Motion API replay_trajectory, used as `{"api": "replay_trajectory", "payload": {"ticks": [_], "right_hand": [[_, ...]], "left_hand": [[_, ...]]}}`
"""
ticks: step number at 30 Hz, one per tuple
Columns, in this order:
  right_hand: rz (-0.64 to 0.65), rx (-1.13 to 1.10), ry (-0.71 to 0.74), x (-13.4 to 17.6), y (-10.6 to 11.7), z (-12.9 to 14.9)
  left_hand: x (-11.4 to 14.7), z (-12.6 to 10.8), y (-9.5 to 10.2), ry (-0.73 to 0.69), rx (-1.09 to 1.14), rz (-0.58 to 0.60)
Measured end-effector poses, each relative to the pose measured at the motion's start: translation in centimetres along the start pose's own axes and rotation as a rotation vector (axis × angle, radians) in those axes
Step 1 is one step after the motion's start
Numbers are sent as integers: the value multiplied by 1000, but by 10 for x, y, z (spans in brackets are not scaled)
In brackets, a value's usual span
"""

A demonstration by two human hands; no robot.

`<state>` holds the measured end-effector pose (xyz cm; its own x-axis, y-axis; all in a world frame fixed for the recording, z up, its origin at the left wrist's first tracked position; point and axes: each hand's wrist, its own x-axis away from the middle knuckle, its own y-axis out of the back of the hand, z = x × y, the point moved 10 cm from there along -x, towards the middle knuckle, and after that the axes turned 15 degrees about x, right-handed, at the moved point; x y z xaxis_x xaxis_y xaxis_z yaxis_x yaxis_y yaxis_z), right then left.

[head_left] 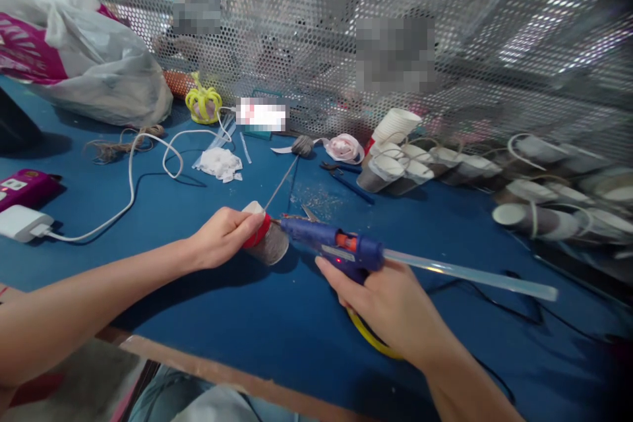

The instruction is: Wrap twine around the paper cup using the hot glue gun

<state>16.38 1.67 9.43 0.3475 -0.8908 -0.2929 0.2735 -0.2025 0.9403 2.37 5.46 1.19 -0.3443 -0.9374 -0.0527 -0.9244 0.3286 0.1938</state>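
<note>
My left hand (223,236) is closed on a small cup (271,247) with a red band round it, tilted over the table. A thin grey cord (281,183) runs from the cup to a small ball of cord (302,146). My right hand (383,303) wraps round the handle of a blue glue gun (316,234), whose nozzle meets the red band or lies very close to it. A long clear glue stick (469,273) sticks out of its back. Partly hidden behind the gun is a pair of scissors (310,213); a yellow loop (373,337) shows under my right hand.
On the blue table (198,336), several cups (388,168) with handles line the right back. Pliers (349,181), a pale ribbon roll (345,148) and white scraps (221,163) lie farther back. A white cable (131,178) crosses the left. A perforated metal screen (306,33) stands behind.
</note>
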Motion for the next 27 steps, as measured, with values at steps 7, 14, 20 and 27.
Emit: {"api": "replay_trajectory", "payload": {"ticks": [7,14,20,27], "right_hand": [[198,-65,-98,9,-22,-10],[235,-122,-140,7,-24,-13],[165,-110,-124,6,-18,-11],[250,-193,-212,10,-30,-18]], "left_hand": [[0,-3,-1,-17,-11,14],[0,0,0,-9,-2,11],[0,-2,-2,-9,2,29],[1,-2,-1,-10,-2,12]]}}
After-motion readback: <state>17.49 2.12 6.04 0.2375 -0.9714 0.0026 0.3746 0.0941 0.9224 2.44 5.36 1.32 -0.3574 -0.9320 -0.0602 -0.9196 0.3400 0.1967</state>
